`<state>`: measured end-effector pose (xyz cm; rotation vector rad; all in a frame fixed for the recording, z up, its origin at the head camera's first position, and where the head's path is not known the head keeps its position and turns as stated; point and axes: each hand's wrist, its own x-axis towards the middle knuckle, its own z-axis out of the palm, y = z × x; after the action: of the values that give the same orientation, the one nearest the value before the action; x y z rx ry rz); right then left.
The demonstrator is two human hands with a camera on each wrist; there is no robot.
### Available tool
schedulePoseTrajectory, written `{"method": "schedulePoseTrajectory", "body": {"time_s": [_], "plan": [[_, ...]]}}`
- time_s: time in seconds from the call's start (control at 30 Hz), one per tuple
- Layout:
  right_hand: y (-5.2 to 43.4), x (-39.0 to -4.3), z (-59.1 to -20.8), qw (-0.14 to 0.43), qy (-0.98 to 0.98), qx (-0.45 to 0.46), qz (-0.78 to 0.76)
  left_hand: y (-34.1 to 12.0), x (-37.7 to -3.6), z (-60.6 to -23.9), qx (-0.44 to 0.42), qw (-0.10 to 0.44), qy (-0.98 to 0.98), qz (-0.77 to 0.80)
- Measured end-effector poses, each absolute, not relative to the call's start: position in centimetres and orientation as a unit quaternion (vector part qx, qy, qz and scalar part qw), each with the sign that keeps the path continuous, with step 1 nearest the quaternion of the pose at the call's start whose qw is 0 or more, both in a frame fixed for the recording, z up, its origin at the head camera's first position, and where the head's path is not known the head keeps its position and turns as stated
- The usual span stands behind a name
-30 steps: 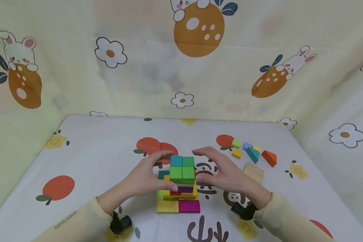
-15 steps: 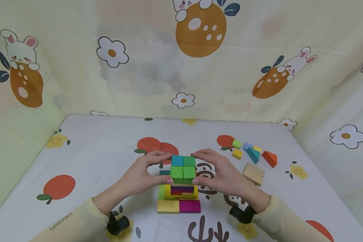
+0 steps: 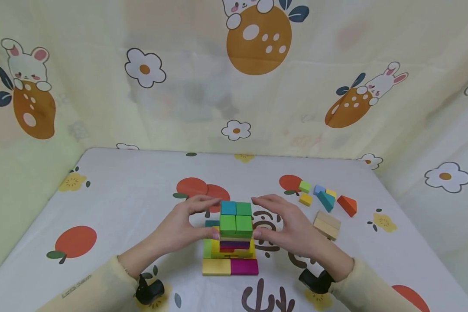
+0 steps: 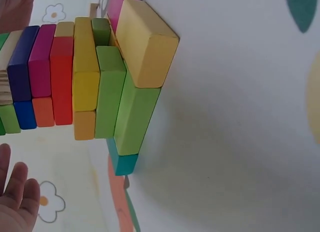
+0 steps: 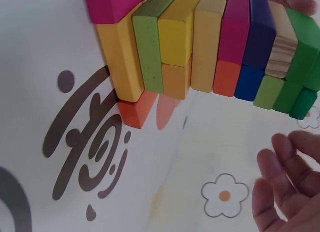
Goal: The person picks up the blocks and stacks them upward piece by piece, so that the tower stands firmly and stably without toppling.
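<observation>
A tower of coloured wooden blocks [image 3: 235, 224] stands upright in the middle of the table, with green and blue cubes on top. Its layers show in the left wrist view as a red block [image 4: 61, 81] and a yellow block [image 4: 86, 66], among several others. My left hand [image 3: 179, 225] is held at the tower's left side near the top, fingers apart from it in the left wrist view. On the other side my right hand [image 3: 290, 223] faces the tower, thumb and fingers spread with a gap to the blocks. Neither hand grips anything.
To the right lie loose blocks: a teal triangle [image 3: 326, 200], an orange triangular block [image 3: 347, 205], a yellow cube [image 3: 306, 199] and a green cube [image 3: 304, 186]. Plain wooden blocks [image 3: 327, 224] lie nearer, close to my right forearm. A patterned curtain [image 3: 187, 108] hangs behind the table.
Both hands came close to the tower's upper sides half a second ago. Since then my right hand has drawn slightly away to the right. The tower looks unchanged.
</observation>
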<state>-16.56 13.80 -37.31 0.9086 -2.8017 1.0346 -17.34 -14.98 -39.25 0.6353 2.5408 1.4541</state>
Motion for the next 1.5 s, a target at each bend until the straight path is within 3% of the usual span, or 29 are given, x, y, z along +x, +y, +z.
{"method": "schedulePoseTrajectory", "body": {"time_s": [0.27, 0.67, 0.97, 1.5], "plan": [[13.6, -14.1, -37.1, -0.016, -0.917, 0.276, 0.288, -14.8, -17.1, -39.3, 0.227, 0.060, 0.845, 0.480], [13.0, -13.6, -37.1, -0.024, -0.914, 0.288, 0.284, -14.5, -17.3, -39.8, 0.236, 0.061, 0.841, 0.482], [13.1, -14.9, -37.3, -0.007, -0.906, 0.280, 0.318, -14.4, -17.2, -39.5, 0.223, 0.064, 0.846, 0.481], [12.4, -16.4, -37.2, -0.041, -0.894, 0.269, 0.356, -14.1, -17.3, -39.6, 0.230, 0.064, 0.835, 0.496]]}}
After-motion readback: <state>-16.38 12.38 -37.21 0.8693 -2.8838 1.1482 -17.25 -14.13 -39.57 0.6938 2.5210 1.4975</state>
